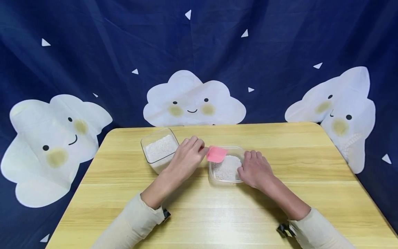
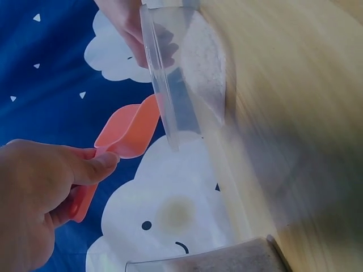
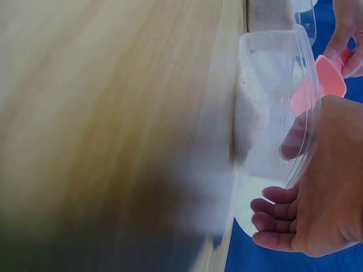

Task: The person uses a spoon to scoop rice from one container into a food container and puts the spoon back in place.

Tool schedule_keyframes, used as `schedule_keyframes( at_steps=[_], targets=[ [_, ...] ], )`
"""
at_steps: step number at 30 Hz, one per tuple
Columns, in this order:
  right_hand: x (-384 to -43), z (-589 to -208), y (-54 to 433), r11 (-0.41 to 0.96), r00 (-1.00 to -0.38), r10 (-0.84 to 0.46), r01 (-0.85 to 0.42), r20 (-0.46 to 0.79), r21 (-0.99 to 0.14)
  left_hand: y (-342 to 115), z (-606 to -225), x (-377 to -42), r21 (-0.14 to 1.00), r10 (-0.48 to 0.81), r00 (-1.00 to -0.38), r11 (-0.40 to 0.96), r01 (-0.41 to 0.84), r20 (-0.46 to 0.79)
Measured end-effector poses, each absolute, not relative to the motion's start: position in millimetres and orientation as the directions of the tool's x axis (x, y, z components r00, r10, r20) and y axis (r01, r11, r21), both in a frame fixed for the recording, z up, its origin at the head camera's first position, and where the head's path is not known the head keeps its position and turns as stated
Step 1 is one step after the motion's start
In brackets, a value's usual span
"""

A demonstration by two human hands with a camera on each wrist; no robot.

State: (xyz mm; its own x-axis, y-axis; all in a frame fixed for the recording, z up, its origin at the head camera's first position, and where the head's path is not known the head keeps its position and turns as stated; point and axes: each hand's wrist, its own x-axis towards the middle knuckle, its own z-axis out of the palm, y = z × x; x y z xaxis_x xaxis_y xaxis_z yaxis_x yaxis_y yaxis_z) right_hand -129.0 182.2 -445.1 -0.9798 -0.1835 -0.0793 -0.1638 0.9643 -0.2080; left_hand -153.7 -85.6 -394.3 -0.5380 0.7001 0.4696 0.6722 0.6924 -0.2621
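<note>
My left hand [image 1: 187,155] pinches the handle of a pink scoop [image 1: 216,154]. In the left wrist view the thumb presses on the handle, and the scoop's bowl [image 2: 129,127] is at the container's rim. That container [image 1: 212,175] is low, clear plastic, with a heap of white grains like rice [image 1: 228,168] on its bottom. My right hand [image 1: 257,169] grips its right rim; in the right wrist view the thumb is inside and the fingers [image 3: 275,218] curl outside. Whether grains lie in the scoop cannot be told.
A taller clear square container [image 1: 160,160] with white grains stands to the left, close to my left forearm. Both containers stand on a light wooden table [image 1: 199,214]. Behind its far edge hangs a dark blue cloth [image 1: 217,52] with smiling clouds.
</note>
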Motion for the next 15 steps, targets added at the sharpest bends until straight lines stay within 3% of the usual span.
schedule_keyframes(
  at_steps=[15],
  targets=[
    [-128, -445, 181, 0.964, -0.981, -0.184, -0.168, -0.060, -0.208, -99, -393, -156, -0.186, 0.654, -0.496, 0.691, 0.698, 0.571]
  ],
)
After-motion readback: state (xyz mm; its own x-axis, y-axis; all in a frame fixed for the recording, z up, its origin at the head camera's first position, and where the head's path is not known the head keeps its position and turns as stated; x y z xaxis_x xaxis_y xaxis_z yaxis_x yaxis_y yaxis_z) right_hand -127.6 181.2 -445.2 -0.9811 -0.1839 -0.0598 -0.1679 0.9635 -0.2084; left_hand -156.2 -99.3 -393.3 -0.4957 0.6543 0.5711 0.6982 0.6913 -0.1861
